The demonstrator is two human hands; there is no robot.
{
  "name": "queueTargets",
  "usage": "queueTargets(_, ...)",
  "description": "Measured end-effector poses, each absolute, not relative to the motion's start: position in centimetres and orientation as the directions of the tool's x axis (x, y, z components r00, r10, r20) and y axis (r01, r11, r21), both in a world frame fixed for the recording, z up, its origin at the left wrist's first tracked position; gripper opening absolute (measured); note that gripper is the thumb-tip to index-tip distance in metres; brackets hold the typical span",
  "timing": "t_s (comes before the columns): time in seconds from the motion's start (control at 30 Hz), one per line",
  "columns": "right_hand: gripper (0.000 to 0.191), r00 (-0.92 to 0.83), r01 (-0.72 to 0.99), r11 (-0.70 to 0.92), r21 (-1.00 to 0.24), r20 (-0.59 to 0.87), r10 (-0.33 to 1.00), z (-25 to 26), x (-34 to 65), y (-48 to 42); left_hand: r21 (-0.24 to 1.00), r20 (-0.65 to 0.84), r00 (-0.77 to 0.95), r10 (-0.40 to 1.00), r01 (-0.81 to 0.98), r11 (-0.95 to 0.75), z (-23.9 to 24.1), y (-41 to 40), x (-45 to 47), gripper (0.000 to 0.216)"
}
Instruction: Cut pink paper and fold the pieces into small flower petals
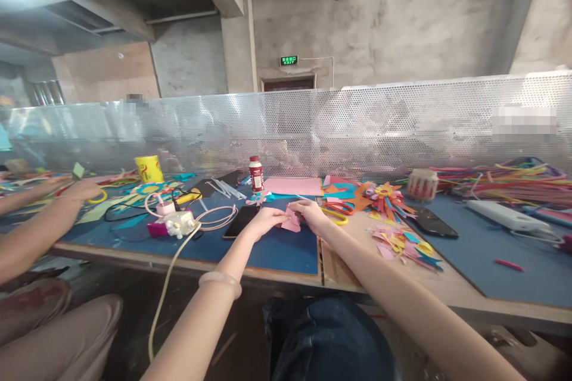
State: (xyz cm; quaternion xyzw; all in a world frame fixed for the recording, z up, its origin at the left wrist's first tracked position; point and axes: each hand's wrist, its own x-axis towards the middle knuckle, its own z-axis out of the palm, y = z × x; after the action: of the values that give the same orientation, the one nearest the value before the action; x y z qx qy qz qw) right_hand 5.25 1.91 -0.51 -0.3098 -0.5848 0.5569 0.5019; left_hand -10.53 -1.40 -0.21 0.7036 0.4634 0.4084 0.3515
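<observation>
A small piece of pink paper [292,221] is held just above the blue mat [286,256], between both hands. My left hand [269,221] pinches its left side, with a pale bangle [220,283] on that wrist. At its upper right, the fingers of my right hand [313,214] are closed on the same paper. Beside my right hand lie yellow-handled scissors [336,216]. A dark tablet or phone [241,221] rests left of my left hand. Behind the hands are a paper flower [260,197] and a pink sheet [292,186].
A red bottle [255,174] and a yellow can [149,169] stand near the perforated metal screen [357,125]. Paper flowers [385,195], a black phone [431,222] and a jar [422,184] are on the right. Leftward are a cabled power strip [181,224] and another person's hands [83,190].
</observation>
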Motion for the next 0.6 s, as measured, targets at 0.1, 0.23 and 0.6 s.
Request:
queueTargets(0.1, 0.021, -0.306, -0.189, 0.189, -0.964, 0.241, 0.921, -0.45, 5.27, 1.91, 0.875, 0.246, 0.238, 0.94, 0.363, -0.321, -0.04, -1.6, -10.41, 0.035)
queueTargets(0.23, 0.02, -0.304, -0.161, 0.212, -0.964, 0.252, 0.919, -0.3, 5.24, 1.8, 0.877, 0.242, 0.218, 0.945, 0.368, -0.31, 0.02, -1.68, -10.33, 0.033)
queueTargets(0.6, 0.028, -0.285, -0.032, 0.362, -0.932, 0.355, 0.89, -0.49, 5.18, 2.21, 0.887, 0.233, 0.229, 0.945, 0.349, -0.303, 0.06, -1.74, -10.24, 0.03)
